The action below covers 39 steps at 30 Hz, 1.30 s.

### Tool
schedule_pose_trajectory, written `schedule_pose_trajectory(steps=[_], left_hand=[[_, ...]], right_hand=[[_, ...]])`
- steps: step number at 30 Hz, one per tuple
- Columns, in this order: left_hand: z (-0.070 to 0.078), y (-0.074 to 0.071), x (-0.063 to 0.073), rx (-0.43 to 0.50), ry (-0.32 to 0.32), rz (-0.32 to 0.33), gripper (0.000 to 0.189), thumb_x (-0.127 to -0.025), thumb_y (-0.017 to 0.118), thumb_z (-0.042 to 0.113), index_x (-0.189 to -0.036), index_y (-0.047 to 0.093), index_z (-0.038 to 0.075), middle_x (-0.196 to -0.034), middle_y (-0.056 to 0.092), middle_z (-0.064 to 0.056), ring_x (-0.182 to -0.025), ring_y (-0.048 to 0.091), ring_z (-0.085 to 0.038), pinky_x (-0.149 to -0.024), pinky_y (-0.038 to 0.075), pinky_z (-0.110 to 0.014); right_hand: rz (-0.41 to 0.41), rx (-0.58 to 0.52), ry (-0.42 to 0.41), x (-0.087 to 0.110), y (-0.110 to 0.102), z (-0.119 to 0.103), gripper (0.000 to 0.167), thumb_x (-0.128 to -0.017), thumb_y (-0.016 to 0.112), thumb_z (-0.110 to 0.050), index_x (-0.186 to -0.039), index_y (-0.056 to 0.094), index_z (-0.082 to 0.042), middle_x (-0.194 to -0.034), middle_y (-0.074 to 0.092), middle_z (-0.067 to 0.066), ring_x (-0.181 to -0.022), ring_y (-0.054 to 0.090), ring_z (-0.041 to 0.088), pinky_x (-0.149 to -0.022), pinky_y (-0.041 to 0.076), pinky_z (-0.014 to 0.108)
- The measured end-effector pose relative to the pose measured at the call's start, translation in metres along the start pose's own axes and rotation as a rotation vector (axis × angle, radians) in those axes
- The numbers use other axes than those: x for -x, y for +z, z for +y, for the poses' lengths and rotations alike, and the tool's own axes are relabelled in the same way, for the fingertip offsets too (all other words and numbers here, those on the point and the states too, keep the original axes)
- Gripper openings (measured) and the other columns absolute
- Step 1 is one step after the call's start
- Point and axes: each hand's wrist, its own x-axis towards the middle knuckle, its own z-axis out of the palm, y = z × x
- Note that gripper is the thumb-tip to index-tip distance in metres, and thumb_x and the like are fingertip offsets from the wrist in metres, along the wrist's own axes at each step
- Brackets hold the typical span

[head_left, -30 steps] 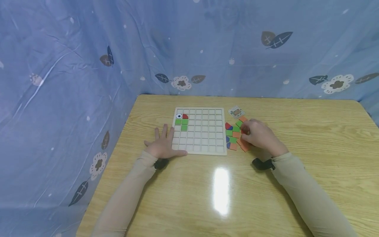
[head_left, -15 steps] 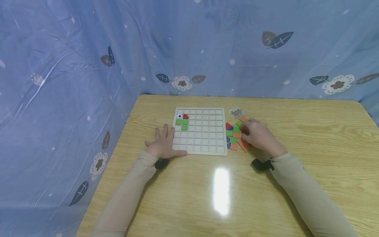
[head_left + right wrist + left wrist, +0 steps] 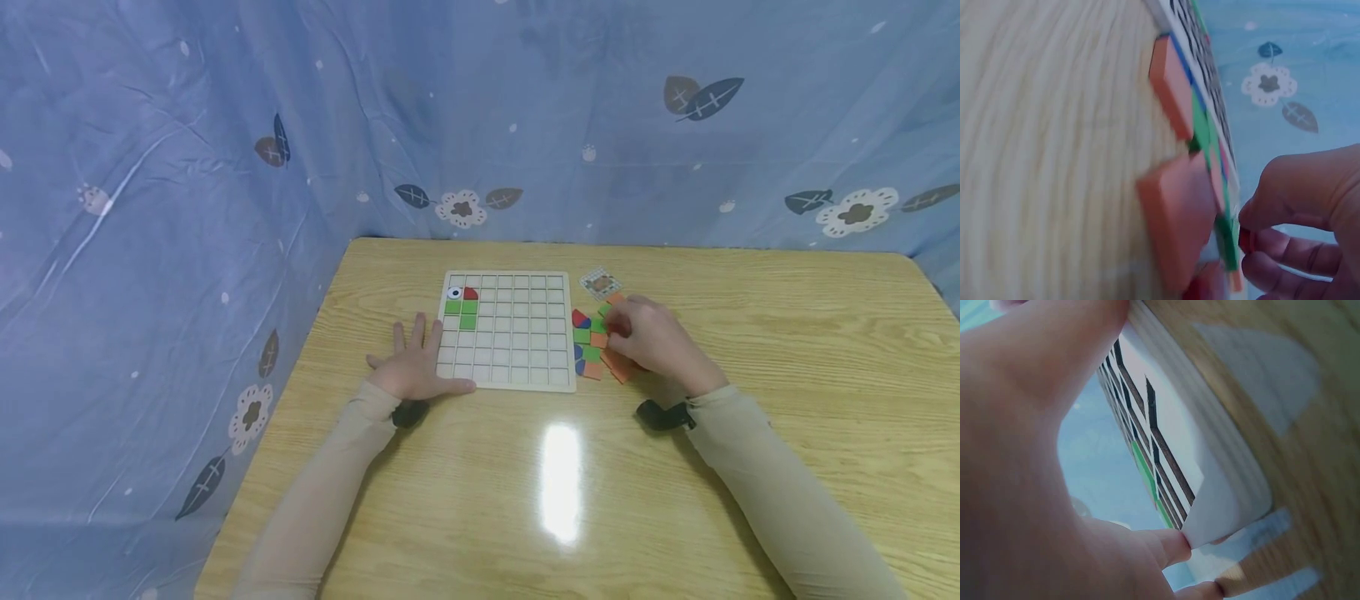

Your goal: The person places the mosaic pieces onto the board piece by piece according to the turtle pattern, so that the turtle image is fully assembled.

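Observation:
A white grid board (image 3: 517, 342) lies on the table, with an eye tile (image 3: 454, 293), a red rounded tile (image 3: 471, 293) and green square tiles (image 3: 468, 322) in its upper left cells. At the board's left edge rests my left hand (image 3: 408, 371), fingers spread and thumb along the near edge. In the left wrist view, the thumb and fingertips touch the board's rim (image 3: 1235, 481). My right hand (image 3: 656, 342) is over the loose tiles to the right of the board. Between its thumb and fingers the right wrist view shows a small red tile (image 3: 1246, 240), mostly hidden.
Several loose green, orange, red and blue tiles lie along the board's right side, among them an orange tile (image 3: 592, 370) and a green tile (image 3: 582, 336). A small pattern card (image 3: 601, 284) lies behind them. A blue patterned curtain (image 3: 480, 125) borders the table.
My right hand has shifted slightly away from me and to the left, and the red seen at its fingertips is now hidden in the head view. The left hand stays in place.

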Motion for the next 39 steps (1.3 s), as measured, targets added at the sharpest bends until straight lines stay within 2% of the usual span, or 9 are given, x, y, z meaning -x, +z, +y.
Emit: schedule_pose_trajectory(steps=[3,9,16,21,28,39], left_hand=[[0.0,0.0,-0.001,-0.003,0.002,-0.001,0.13,-0.079,0.062,0.086,-0.169,0.003,0.015,-0.176,-0.008,-0.017,-0.157,-0.008,-0.054,-0.097,0.019,-0.094],[0.001,-0.002,0.002,0.004,-0.002,-0.011,0.13,-0.079,0.062,0.086,-0.169,0.001,0.015,-0.175,-0.01,-0.016,-0.157,-0.011,-0.053,-0.098,0.017,-0.094],[-0.001,-0.001,0.002,-0.001,-0.003,-0.004,0.129,-0.08,0.063,0.084,-0.169,0.002,0.014,-0.175,-0.009,-0.016,-0.157,-0.01,-0.053,-0.098,0.019,-0.094],[-0.002,0.0,0.0,-0.01,-0.011,-0.001,0.129,-0.079,0.061,0.086,-0.169,0.003,0.015,-0.176,-0.008,-0.016,-0.158,-0.009,-0.053,-0.098,0.02,-0.094],[0.0,-0.001,0.0,-0.012,-0.003,-0.001,0.13,-0.078,0.059,0.089,-0.169,0.004,0.014,-0.176,-0.007,-0.017,-0.158,-0.007,-0.054,-0.096,0.022,-0.094],[0.001,-0.002,0.002,-0.013,-0.001,-0.024,0.129,-0.08,0.058,0.088,-0.169,0.0,0.015,-0.175,-0.012,-0.015,-0.157,-0.01,-0.053,-0.097,0.02,-0.094]], right_hand=[[0.025,-0.036,-0.031,-0.001,-0.002,-0.009,0.024,-0.088,0.069,-0.006,-0.111,0.074,0.0,-0.102,0.068,0.014,-0.086,0.058,0.026,-0.074,0.047,0.04],[0.048,-0.154,-0.096,-0.009,0.005,-0.034,0.02,-0.088,0.069,-0.001,-0.106,0.075,0.0,-0.098,0.071,0.012,-0.085,0.061,0.024,-0.075,0.05,0.037],[-0.001,-0.242,-0.12,-0.029,0.022,-0.072,0.015,-0.089,0.072,-0.004,-0.104,0.073,-0.002,-0.099,0.071,0.009,-0.089,0.065,0.024,-0.075,0.052,0.036],[-0.034,-0.271,-0.104,-0.045,0.036,-0.098,0.017,-0.089,0.075,-0.009,-0.105,0.074,-0.005,-0.1,0.07,0.007,-0.087,0.064,0.023,-0.074,0.052,0.034],[-0.079,-0.284,-0.127,-0.064,0.052,-0.125,0.015,-0.089,0.076,-0.009,-0.104,0.075,-0.005,-0.095,0.07,0.006,-0.084,0.062,0.02,-0.074,0.053,0.032],[-0.138,-0.271,-0.152,-0.085,0.075,-0.155,0.018,-0.088,0.074,-0.007,-0.105,0.075,-0.004,-0.096,0.073,0.006,-0.089,0.066,0.018,-0.084,0.056,0.033]])
